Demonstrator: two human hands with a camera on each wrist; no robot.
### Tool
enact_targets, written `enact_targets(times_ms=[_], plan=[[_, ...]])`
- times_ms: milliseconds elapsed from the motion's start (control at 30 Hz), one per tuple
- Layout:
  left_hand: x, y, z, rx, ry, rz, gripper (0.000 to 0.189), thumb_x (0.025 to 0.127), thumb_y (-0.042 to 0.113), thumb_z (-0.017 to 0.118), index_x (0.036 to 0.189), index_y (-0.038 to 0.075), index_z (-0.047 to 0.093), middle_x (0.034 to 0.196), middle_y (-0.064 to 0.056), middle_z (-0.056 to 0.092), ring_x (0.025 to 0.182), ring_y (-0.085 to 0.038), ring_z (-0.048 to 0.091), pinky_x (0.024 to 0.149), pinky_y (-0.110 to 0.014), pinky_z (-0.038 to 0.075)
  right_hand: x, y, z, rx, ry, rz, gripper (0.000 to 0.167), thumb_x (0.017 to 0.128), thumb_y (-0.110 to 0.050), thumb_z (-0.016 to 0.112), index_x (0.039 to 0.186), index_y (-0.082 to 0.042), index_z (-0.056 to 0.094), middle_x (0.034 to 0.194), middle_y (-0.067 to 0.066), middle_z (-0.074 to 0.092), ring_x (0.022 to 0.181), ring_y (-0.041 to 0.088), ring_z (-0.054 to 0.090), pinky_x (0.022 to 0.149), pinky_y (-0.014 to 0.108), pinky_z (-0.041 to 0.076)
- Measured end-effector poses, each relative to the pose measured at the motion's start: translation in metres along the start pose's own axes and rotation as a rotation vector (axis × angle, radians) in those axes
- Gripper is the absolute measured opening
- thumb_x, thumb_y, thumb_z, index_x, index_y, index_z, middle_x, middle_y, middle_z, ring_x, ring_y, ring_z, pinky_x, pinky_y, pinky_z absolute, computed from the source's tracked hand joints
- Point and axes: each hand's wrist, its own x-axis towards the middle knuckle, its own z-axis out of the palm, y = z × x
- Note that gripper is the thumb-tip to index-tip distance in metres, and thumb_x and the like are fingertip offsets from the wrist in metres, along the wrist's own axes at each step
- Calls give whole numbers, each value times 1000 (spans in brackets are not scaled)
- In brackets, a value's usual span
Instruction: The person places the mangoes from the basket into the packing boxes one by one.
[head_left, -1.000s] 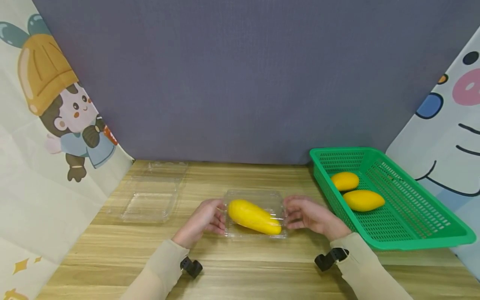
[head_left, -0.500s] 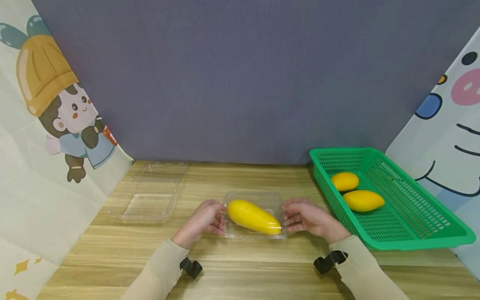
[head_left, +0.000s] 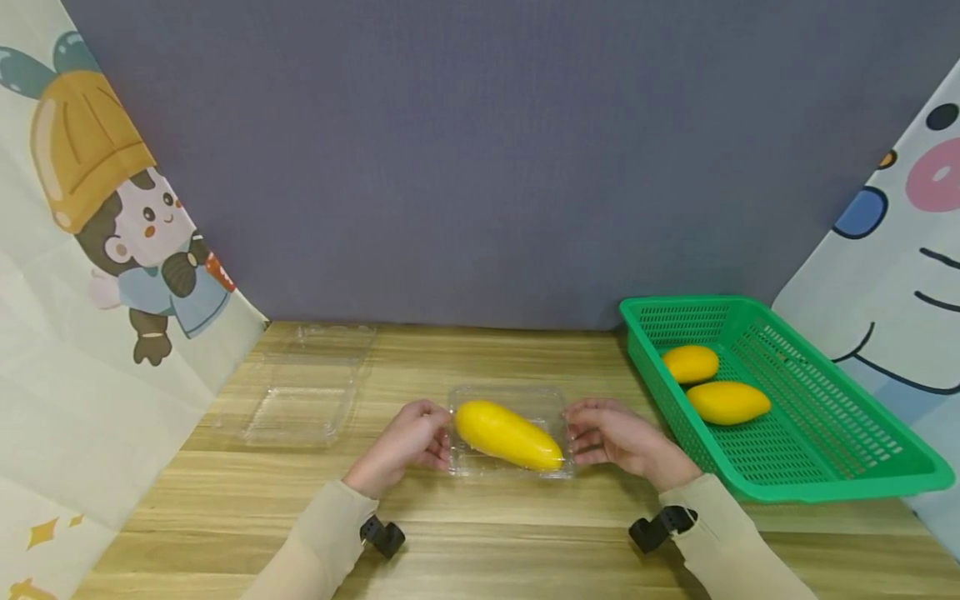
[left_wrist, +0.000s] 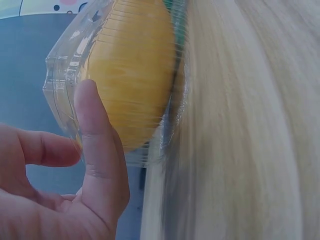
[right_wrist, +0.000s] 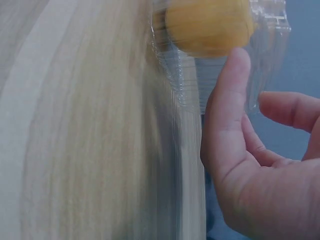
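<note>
A clear plastic clamshell box (head_left: 542, 403) sits on the wooden table in the middle of the head view. Inside it lies one yellow mango (head_left: 508, 435), slanting down to the right. My left hand (head_left: 405, 440) pinches the box's left end; in the left wrist view its thumb (left_wrist: 92, 112) lies along the ribbed wall, a finger at the rim. At the opposite end, my right hand (head_left: 621, 440) grips in the same manner, with its thumb (right_wrist: 231, 95) against the wall in the right wrist view. The other fingers are partly hidden behind the thumbs.
On the right stands a green slotted basket (head_left: 825, 400) with two more mangoes, a nearer one (head_left: 727, 403) and a farther one (head_left: 690, 364). An unfolded clear clamshell box (head_left: 300, 412) lies at the back left. A grey panel (head_left: 450, 167) rises behind the table.
The top of the box has settled slightly lower, and the bright reflections over the mango's right end have faded. Both hands stay at the box's ends; the right one has shifted slightly.
</note>
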Motion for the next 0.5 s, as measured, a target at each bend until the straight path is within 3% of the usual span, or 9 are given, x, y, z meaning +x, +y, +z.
enact_targets(times_ms=[500], plan=[[-1,0,2,25,35,3,25,92,13,49,106,-8,50,76,-10,53,59,-18,54,55,-32,55,-8,0,4,-19,13,-6,35,89,-16,60,110,11,52,80,10,61,68,20,60,71,40,56]])
